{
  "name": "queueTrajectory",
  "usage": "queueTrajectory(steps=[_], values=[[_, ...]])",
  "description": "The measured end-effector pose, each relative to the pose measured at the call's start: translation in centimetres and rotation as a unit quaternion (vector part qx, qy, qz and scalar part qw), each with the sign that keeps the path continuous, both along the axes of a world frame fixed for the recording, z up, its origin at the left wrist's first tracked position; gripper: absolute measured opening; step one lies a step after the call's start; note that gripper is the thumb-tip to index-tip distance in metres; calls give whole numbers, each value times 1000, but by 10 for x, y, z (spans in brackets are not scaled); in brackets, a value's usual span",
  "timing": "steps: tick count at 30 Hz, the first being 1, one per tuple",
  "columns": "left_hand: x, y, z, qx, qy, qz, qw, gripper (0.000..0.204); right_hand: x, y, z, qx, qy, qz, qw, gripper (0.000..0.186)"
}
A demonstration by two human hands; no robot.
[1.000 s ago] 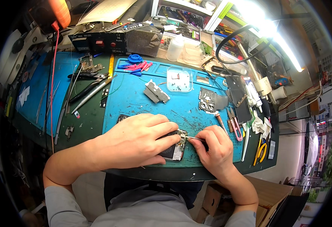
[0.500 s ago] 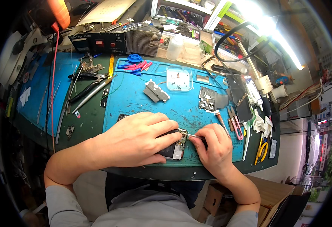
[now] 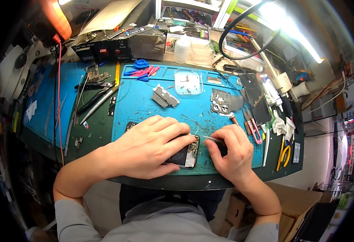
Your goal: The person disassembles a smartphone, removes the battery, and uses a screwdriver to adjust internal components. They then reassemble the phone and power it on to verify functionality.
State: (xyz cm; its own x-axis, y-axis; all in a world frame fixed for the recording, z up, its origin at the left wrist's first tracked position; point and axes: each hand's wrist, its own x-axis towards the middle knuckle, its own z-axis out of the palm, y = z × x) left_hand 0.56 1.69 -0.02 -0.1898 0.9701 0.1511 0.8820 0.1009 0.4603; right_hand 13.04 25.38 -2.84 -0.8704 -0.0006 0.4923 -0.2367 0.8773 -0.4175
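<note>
An opened phone (image 3: 180, 157) with its battery and green board bare lies on the blue mat near the front edge. Over it spreads my left hand (image 3: 154, 146), thumb along its near side and fingers across its top, gripping it; much of the phone is hidden beneath. Pinched in my right hand (image 3: 234, 153) is a thin metal tool, seemingly tweezers (image 3: 210, 138), its tip pointing left toward the phone's right end, a little apart from it. A thin pale wire (image 3: 196, 130) sticks up near my left fingertips.
Beyond my hands lie a grey shield plate (image 3: 164, 97), a clear tray (image 3: 189, 92) with small parts and a dark phone part (image 3: 221, 101). Pink-handled snips (image 3: 253, 128) and yellow-handled pliers (image 3: 285, 155) are at right. At left lie black-handled tools (image 3: 93, 101) and a hanging red cable (image 3: 59, 101).
My right hand has drawn back to the right, taking the tool's tip away from the phone's end. My left hand stays on the phone. The whole view has shifted slightly.
</note>
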Motion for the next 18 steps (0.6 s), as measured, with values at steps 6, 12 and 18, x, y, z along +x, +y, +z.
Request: queueTrajectory(steps=[6,12,18], values=[[-4,-1,2,-6,6,-10,1000,73,-13,-1,10,-32,-49,62,996,16],[-4,-2,7,-7,3,-18,1000,71,-24,-1,5,-79,-104,51,990,10],[-3,-4,10,-6,24,-17,1000,71,-25,-1,10,-86,-147,36,985,14]])
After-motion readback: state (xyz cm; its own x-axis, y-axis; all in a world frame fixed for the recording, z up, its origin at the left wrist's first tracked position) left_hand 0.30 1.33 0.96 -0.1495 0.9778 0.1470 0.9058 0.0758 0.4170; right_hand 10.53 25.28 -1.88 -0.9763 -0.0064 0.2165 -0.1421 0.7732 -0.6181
